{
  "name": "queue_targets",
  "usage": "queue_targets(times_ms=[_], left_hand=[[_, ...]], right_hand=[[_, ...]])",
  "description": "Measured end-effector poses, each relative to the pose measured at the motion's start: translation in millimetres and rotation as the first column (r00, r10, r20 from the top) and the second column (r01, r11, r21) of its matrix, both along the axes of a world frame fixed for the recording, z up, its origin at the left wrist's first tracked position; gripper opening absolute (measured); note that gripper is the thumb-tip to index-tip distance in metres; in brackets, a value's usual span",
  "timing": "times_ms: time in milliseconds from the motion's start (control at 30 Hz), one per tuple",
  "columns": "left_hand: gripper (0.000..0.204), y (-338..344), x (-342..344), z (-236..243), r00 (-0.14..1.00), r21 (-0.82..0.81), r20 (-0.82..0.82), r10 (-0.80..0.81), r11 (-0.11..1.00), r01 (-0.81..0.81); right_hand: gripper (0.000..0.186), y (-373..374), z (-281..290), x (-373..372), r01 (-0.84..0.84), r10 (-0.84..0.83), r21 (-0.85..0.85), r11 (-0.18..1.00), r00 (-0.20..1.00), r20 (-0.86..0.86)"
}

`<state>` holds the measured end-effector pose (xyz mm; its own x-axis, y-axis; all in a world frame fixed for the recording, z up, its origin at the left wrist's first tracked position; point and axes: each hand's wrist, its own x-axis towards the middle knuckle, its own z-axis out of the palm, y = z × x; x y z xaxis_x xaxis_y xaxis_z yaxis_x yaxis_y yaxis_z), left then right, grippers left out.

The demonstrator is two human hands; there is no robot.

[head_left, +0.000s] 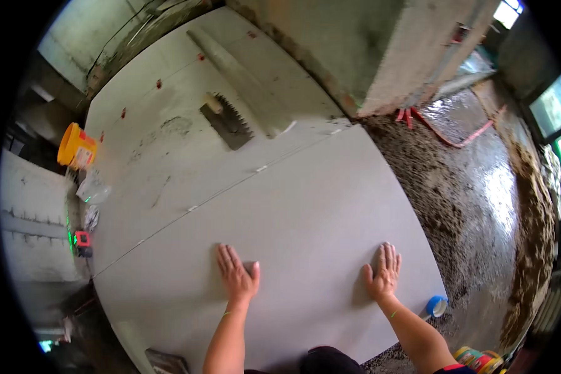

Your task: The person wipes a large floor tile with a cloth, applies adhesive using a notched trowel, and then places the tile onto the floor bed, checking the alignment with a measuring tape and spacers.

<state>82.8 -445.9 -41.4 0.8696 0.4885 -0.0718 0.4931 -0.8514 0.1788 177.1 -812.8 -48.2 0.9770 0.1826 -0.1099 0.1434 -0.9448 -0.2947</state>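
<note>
My left hand point(239, 274) lies palm down on a large grey floor tile point(311, 206), fingers stretched and thumb out to the right. To its right, my right hand point(383, 274) also presses flat on the same tile, fingers up and thumb apart. Neither hand holds anything. Beyond them runs a straight seam with small white tile clips point(261, 168) in it. On the farther tile rests a notched trowel point(230, 126) with a dirty toothed blade, beside a long pale straightedge point(240, 84). Several red tile wedges point(201, 57) stand along a more distant seam.
Rough wet mortar point(430, 187) borders the tile on the right, with a bent red pipe point(461, 144) farther off. A blue tape roll point(437, 306) sits by the right edge. At left are a yellow bucket point(76, 147), a plastic bag point(93, 187) and a small red device point(82, 238).
</note>
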Motion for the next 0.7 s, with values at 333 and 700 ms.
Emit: queue_targets(times_ms=[333,700], left_hand=[[0.091,87,181,-10,0.977,0.011,0.028,-0.21,0.978,0.209],[0.099,99,227,-11,0.945,-0.213,0.267,-0.187,0.945,0.247]], right_hand=[[0.07,-22,-16,1,-0.061,0.066,-0.138,0.988,0.997,0.027],[0.075,5,-35,10,-0.033,0.052,-0.322,0.946,0.997,0.051]])
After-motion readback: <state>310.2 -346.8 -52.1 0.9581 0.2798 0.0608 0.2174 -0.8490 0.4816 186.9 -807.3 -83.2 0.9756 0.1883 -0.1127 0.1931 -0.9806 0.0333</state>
